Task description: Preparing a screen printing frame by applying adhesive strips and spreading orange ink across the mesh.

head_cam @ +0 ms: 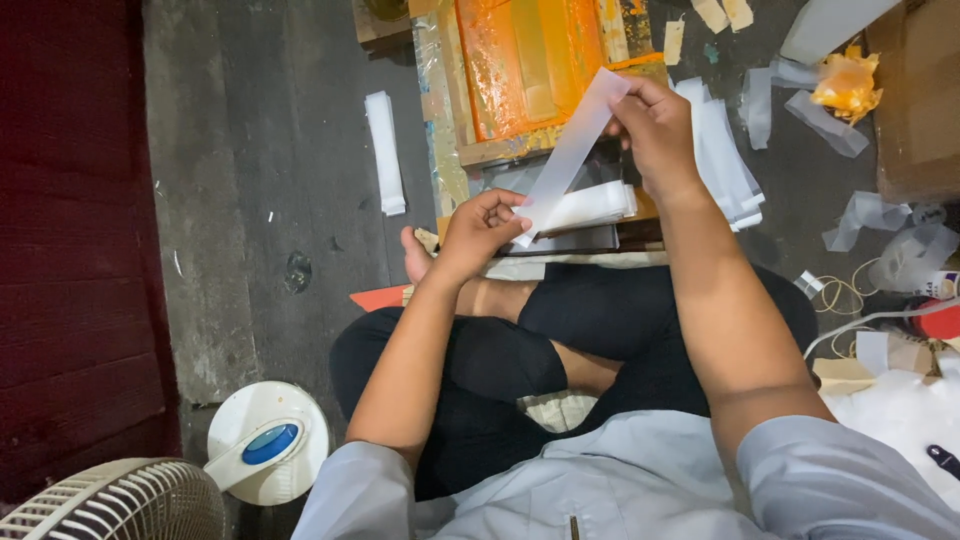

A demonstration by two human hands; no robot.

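Both hands are up in front of the person, who sits cross-legged on the concrete floor (250, 150), and between them runs one long translucent plastic strip (570, 150), stretched on a slant. The left hand (478, 228) pinches the strip's lower end between thumb and fingers, just above a small stack of white strips (592, 207) lying on a dark board; the right hand (655, 128) grips the upper end, fingers curled around it, over the edge of the orange-stained printing frame (525, 65). As I read it, this is the handling step: a single strip lifted clear and held taut, not yet laid down anywhere. Whatever comes next looks to call for a steady two-ended hold so the limp strip does not fold or sag, and a flat, square placement. Counting now: one strip in the hands, one neat stack beneath them, a second fanned pile of strips (725, 160) just to the right of the right wrist, and one lone folded strip (385, 152) lying well apart on the floor to the left. Several loose scraps are scattered at the upper right, too jumbled to count, beside one crumpled orange rag (845, 85). One frame, one fan (120, 500) at the lower left with its round white base (265, 440) near it.
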